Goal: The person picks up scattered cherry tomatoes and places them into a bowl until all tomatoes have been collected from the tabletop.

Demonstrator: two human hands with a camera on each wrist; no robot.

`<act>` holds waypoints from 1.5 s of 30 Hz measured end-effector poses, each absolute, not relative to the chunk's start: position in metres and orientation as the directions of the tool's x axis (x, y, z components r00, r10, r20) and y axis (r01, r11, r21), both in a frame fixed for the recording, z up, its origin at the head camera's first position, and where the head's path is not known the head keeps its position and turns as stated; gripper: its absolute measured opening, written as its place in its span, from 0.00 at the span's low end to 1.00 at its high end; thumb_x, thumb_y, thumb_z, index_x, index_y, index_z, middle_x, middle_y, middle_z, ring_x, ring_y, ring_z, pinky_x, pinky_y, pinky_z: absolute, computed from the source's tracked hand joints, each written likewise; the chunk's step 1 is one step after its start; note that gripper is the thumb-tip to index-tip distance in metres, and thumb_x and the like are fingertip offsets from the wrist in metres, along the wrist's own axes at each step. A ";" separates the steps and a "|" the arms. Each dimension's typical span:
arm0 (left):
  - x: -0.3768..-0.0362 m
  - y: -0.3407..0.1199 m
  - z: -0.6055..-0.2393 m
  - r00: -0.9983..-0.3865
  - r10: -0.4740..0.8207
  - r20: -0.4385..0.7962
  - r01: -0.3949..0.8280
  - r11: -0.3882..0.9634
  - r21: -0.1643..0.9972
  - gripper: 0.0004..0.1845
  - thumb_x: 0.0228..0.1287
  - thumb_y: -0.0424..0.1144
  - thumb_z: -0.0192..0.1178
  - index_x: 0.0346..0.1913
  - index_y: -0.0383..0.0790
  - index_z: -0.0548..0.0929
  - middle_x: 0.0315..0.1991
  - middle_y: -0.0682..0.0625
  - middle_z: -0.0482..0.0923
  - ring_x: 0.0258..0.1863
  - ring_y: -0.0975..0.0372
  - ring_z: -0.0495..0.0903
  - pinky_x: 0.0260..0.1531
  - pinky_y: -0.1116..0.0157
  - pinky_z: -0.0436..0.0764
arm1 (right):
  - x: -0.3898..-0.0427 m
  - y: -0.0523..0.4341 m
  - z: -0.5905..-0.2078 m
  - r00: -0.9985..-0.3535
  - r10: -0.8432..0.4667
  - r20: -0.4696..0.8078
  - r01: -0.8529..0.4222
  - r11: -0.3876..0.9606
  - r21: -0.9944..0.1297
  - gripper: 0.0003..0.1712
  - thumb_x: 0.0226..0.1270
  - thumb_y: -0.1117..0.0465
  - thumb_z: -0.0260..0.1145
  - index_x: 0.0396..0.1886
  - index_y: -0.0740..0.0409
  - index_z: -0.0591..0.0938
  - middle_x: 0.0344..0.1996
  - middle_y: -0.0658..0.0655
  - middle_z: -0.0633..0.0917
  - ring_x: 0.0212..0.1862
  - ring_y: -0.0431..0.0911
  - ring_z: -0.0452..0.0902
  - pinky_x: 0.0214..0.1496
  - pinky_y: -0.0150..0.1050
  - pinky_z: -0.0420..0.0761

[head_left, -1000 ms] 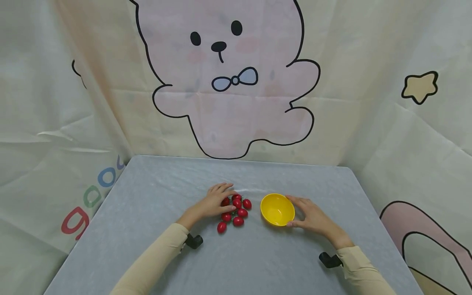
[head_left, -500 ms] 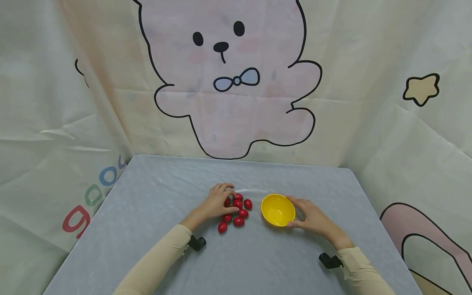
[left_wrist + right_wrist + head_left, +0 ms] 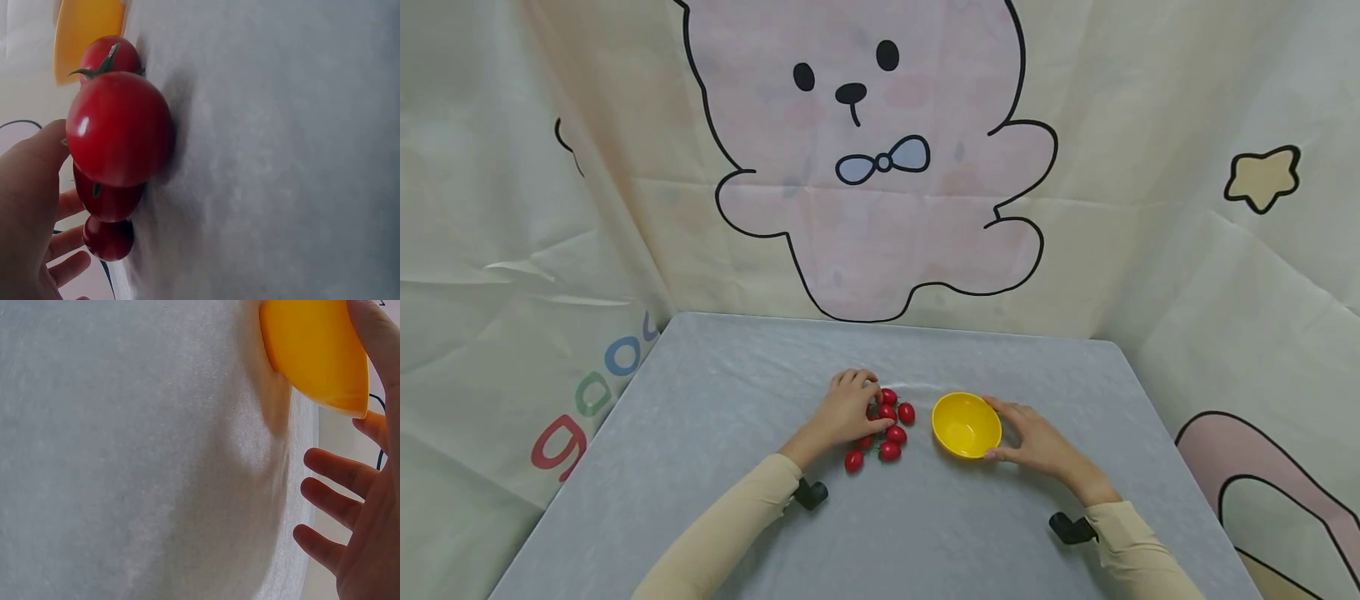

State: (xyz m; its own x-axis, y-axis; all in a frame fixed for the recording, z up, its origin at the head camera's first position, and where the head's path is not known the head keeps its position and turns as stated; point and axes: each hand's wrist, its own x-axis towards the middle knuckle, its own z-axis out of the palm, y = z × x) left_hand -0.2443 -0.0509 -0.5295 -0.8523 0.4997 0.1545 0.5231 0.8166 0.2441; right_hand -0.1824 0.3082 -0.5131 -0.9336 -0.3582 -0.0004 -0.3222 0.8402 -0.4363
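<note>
A grey cloth-covered bench [image 3: 715, 467] stands before a cartoon bear curtain [image 3: 880, 167]. Nearest, the left hand [image 3: 847, 412] curls its fingers over a cluster of red cherry tomatoes [image 3: 889, 425]. Just beside them sits a yellow bowl [image 3: 966, 425], steadied at its right rim by the right hand [image 3: 1037, 442], thumb and forefinger touching it, the other fingers spread loosely.

Glossy, smooth-skinned cherry tomatoes [image 3: 889, 423] catching light, smooth matt yellow plastic bowl [image 3: 966, 426], crinkled grey cloth table cover [image 3: 715, 392] showing a soft sheen
</note>
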 end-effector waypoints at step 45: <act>-0.249 -0.037 -0.524 -0.860 0.475 0.185 0.507 0.835 0.212 0.26 0.58 0.63 0.65 0.49 0.47 0.84 0.57 0.49 0.76 0.58 0.54 0.72 0.64 0.48 0.69 | -0.186 0.308 -0.511 -0.927 -0.374 -0.024 -0.324 0.833 -0.448 0.59 0.50 0.30 0.71 0.77 0.49 0.61 0.72 0.61 0.71 0.69 0.63 0.68 0.67 0.66 0.68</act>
State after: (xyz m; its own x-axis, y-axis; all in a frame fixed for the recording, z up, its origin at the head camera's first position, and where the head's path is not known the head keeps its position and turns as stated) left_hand -0.2488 -0.0367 -0.5241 -0.8603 0.4750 0.1851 0.5069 0.8354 0.2124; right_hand -0.1857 0.3080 -0.5112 -0.9273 -0.3737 -0.0239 -0.3241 0.8331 -0.4483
